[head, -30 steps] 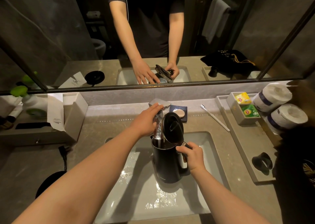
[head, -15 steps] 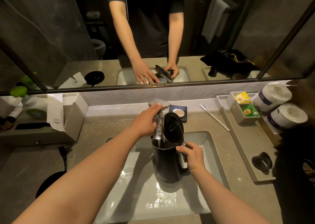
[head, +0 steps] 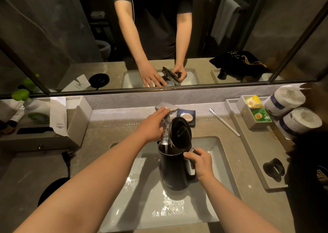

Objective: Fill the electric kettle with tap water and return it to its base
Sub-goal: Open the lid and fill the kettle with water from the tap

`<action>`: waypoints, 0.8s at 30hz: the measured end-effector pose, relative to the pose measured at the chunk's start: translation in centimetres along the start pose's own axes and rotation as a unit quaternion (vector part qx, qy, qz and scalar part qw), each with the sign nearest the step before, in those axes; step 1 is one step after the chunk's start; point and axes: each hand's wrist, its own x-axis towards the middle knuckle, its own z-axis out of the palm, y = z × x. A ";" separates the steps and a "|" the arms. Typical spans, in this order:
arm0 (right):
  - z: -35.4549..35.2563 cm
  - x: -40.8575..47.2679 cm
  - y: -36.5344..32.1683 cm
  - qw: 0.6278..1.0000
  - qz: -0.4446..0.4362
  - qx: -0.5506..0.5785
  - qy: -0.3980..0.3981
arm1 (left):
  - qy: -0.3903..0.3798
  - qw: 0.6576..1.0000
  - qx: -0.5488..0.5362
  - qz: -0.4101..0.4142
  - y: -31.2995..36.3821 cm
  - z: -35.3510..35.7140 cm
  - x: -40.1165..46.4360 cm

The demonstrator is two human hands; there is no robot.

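Kettle (head: pixel 174 169) is held upright over the sink (head: pixel 218 149), its handle gripped by the clenched fingers (head: pixel 190 157) of the right hand (head: pixel 201 165), with the hinged lid (head: pixel 180 134) tipped open toward 12 o'clock. The fingers (head: pixel 164 110) of the left hand (head: pixel 152 126) are laid flat and loose on the faucet (head: pixel 167 108) lever, nothing being clasped. A thin stream of water (head: pixel 166 145) is seen falling from the spout into the open mouth of the kettle.

Overfilling is judged the main risk: the water level inside cannot be seen, so the tap could be left running too long. A slip is also possible, since the basin is wet and the load on the right wrist grows as the kettle fills. The raised lid stands just beside the spout and could be knocked against it if the kettle is lifted straight up.

Open room is found at 6 o'clock over the basin and along the bare tabletop (head: pixel 110 129) at 9 o'clock. The round black base (head: pixel 51 188) lies at 8 o'clock, well apart from the kettle, with its cord (head: pixel 68 163) beside it; drips onto that base are to be avoided. At 2 o'clock the toothbrush (head: pixel 224 121) and the tray (head: pixel 255 160) edge narrow the path, and the soap dish (head: pixel 186 116) sits close behind the lid.
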 end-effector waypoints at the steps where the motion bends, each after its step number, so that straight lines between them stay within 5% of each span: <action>1: 0.0 0.0 0.0 1.000 0.000 0.003 0.000 | -0.001 1.000 0.000 0.000 0.0 0.0 0.0; 24: 0.1 -0.3 -0.8 1.000 0.001 0.029 -0.002 | -0.001 1.000 -0.011 -0.003 0.2 -0.2 -0.1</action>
